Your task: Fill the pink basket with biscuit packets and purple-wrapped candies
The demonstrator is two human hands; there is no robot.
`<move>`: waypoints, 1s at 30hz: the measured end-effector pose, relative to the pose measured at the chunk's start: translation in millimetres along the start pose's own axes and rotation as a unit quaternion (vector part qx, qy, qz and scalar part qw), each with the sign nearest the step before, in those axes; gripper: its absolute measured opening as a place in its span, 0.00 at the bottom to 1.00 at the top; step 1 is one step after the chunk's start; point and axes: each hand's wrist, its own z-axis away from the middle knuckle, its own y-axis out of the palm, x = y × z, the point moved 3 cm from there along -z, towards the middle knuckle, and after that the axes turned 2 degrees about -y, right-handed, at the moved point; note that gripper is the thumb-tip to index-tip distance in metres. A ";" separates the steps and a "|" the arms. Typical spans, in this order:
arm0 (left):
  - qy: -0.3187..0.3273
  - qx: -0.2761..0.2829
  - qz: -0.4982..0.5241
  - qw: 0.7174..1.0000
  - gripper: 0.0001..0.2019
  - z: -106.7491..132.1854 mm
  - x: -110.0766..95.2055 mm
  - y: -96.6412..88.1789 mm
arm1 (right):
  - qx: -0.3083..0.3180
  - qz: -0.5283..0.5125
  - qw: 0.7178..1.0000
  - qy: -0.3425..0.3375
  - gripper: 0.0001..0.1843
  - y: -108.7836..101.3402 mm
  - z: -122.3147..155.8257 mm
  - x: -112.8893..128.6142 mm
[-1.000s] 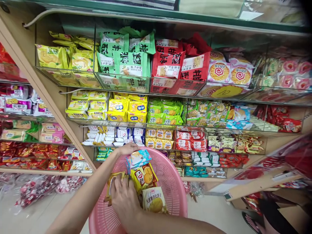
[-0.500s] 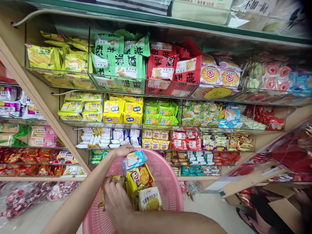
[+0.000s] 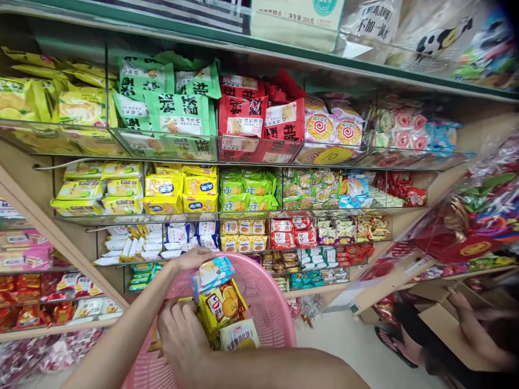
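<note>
In the head view, a pink basket (image 3: 279, 302) with pierced walls stands near, in front of a shelf unit filled with small wrapped packets. The left hand (image 3: 192, 260) grasps its rim on the far left side. The right hand (image 3: 181, 328) is inside, on the left, fingers bent down over a gold-brown packet (image 3: 155, 341) that shows only in part; I cannot tell whether they grip it.

To the right of that hand three packets lie in a slanting row — a light blue packet (image 3: 213, 274) at the far end, a yellow-and-brown packet (image 3: 223, 306) in the middle, a cream packet (image 3: 240, 335) nearest.

Beyond, the top row of clear bins holds, from left to right, yellow packets (image 3: 81, 108), large green packets (image 3: 182, 114), red packets (image 3: 243, 116) and packets with a pink spiral (image 3: 320, 128), below which sits a yellow tag (image 3: 333, 155) marked 10. Lower rows carry smaller packets, among them little cookie packets (image 3: 244, 235) just beyond the basket.

At the right, near the floor, another person's hand (image 3: 462, 302) is at a cardboard box (image 3: 438, 337) — a foot in a dark sandal (image 3: 397, 347) rests to its left.
</note>
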 end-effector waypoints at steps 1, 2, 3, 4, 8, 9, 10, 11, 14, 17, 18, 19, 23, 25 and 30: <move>0.000 0.005 0.005 1.000 0.27 -1.2 -0.7 1.2 | 0.002 -0.002 1.000 0.003 0.18 0.7 0.3 -2.1; 0.001 0.008 0.010 1.000 0.27 -1.9 -2.2 2.5 | 0.002 -0.004 1.000 0.006 0.18 1.2 0.7 -4.2; 0.002 0.009 0.014 1.000 0.27 -2.2 -4.4 3.6 | 0.001 -0.005 1.000 0.011 0.18 1.4 1.1 -6.3; 0.002 0.009 0.017 1.000 0.27 -2.2 -7.1 4.7 | 0.000 -0.004 1.000 0.016 0.18 1.3 1.5 -8.4; -0.004 0.010 0.025 1.000 0.27 -1.4 -17.4 8.2 | -0.006 0.014 1.000 0.028 0.19 -2.6 3.7 -13.8; -0.005 0.011 0.024 1.000 0.27 -1.6 -18.9 8.8 | -0.010 0.021 0.999 0.027 0.20 -4.4 4.4 -14.0; -0.007 0.014 0.021 1.000 0.27 -2.1 -19.6 9.3 | -0.014 0.029 0.999 0.022 0.20 -6.4 5.1 -13.6; -0.006 0.016 0.019 1.000 0.27 -2.7 -19.8 9.7 | -0.018 0.035 0.999 0.016 0.20 -8.1 5.7 -12.7; -0.003 0.022 0.019 1.000 0.27 -4.5 -17.2 10.2 | -0.019 0.045 0.999 -0.008 0.21 -10.3 6.8 -7.7; 0.002 0.013 0.008 1.000 0.26 -4.8 -12.2 8.9 | -0.009 0.048 0.999 -0.024 0.21 -8.8 7.4 -2.6; 0.002 0.009 0.001 1.000 0.26 -4.6 -10.3 8.2 | -0.009 0.047 0.999 -0.024 0.21 -8.1 7.8 -1.6; 0.003 0.006 -0.003 1.000 0.26 -4.3 -8.3 7.6 | -0.011 0.046 0.999 -0.022 0.21 -7.6 8.4 -1.1; 0.012 0.004 -0.008 1.000 0.27 -3.4 -1.1 6.2 | -0.024 0.023 0.999 -0.011 0.21 -5.7 12.2 0.5; 0.015 0.004 -0.010 1.000 0.27 -3.2 1.4 6.3 | -0.021 0.013 1.000 -0.016 0.21 -4.2 14.0 2.9; 0.010 0.007 -0.005 1.000 0.28 -2.9 4.3 7.7 | 0.007 0.015 0.999 -0.049 0.20 1.6 15.2 13.0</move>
